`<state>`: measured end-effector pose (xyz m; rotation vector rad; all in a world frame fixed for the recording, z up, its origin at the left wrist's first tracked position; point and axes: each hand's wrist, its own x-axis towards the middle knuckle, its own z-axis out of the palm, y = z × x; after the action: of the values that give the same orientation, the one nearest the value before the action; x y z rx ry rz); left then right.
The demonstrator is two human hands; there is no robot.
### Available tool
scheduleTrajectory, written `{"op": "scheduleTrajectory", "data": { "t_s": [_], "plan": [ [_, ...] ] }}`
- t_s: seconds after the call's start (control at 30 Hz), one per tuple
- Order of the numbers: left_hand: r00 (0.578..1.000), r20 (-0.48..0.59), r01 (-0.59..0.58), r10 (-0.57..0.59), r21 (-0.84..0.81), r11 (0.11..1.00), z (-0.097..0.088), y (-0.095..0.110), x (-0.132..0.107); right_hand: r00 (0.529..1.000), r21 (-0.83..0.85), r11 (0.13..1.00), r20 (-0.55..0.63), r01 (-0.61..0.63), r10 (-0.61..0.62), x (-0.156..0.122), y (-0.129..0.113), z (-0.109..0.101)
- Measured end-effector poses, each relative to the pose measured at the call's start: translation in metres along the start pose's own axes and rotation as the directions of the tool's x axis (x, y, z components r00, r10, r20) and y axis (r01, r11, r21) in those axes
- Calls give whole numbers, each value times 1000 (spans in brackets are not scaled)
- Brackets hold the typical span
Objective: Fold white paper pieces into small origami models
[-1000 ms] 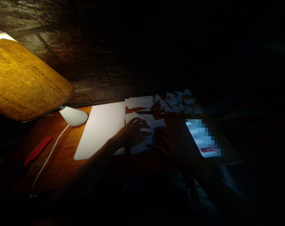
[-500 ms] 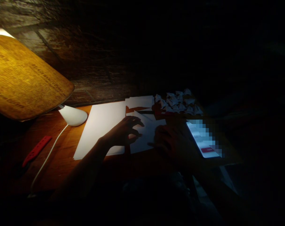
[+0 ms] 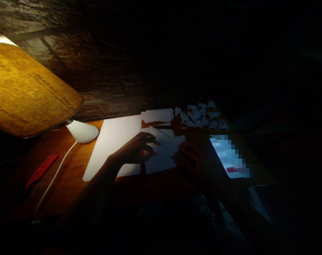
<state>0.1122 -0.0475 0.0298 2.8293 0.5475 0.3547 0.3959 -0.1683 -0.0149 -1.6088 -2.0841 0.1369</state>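
Note:
The scene is very dark, lit only by a desk lamp. My left hand (image 3: 135, 150) hovers over a small white sheet of paper (image 3: 163, 154) on the wooden table (image 3: 70, 166), fingers curled and pinching at the sheet's left part near a fold. My right hand (image 3: 194, 161) rests at the sheet's right edge in deep shadow; its fingers look curled against the paper. A larger white sheet (image 3: 113, 145) lies to the left, partly under my left arm.
A lamp with a yellow printed shade (image 3: 25, 95) and white base (image 3: 82, 131) stands at the left, its cable (image 3: 53, 179) trailing forward. A red strip (image 3: 41, 170) lies near it. Several folded paper pieces (image 3: 200, 117) are piled at the back. A lit phone (image 3: 230, 157) lies on the right.
My left hand has pulled back to the left across the small sheet and its fingers have curled from flat into a pinch. The right hand shifted slightly along the sheet's right edge.

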Motion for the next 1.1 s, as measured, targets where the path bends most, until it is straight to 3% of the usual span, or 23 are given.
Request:
{"op": "scheduleTrajectory", "data": {
  "t_s": [0.4, 0.77, 0.87, 1.0, 1.1],
  "plan": [
    [1000, 27, 14, -13, -34, 999, -4, -1, -1, 988, 69, 990, -85, -126, 132, -3, 2, 10],
    [999, 33, 30, -27, -83, 996, -3, -4, -3, 981, 127, 982, -115, -143, 158, -2, 5, 11],
    [999, -23, 29, -33, -176, 984, 5, -7, -3, 973, 146, 979, -160, -143, 166, 3, 11, 14],
    [993, -82, 41, -85, -432, 901, 15, -9, 0, 961, 206, 966, -193, -158, 199, 19, 16, 17],
    [980, -154, 45, -129, -457, 888, 16, -11, 2, 961, 251, 950, -152, -188, 230, 33, 15, 18]
  ]
}}
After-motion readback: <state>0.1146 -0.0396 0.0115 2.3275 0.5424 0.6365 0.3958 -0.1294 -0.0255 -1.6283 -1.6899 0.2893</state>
